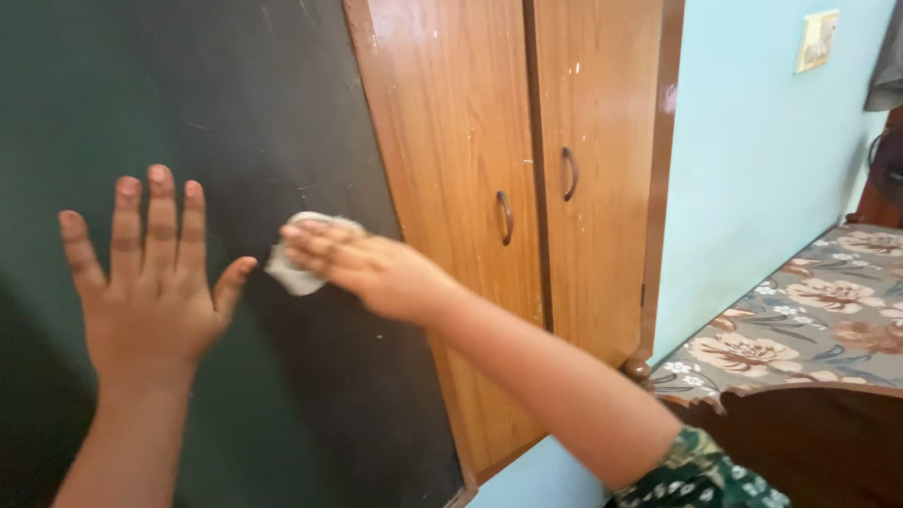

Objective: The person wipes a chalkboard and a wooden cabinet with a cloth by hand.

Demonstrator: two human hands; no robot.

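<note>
A large dark green board (188, 94) leans in front of a wooden cupboard and fills the left half of the view. My left hand (150, 282) lies flat against the board, fingers spread and pointing up, holding nothing. My right hand (372, 268) presses a small crumpled white cloth (292, 273) against the board's right part, fingers stretched over it. The cloth sits just right of my left thumb. My right forearm crosses in front of the cupboard, a green patterned sleeve at its elbow.
The wooden cupboard (583, 85) has two doors with dark curved handles (505, 218). To the right is a pale blue wall (762, 169) with a switch plate (816, 39). A bed with a flowered cover (809, 320) and a dark wooden frame stands at the lower right.
</note>
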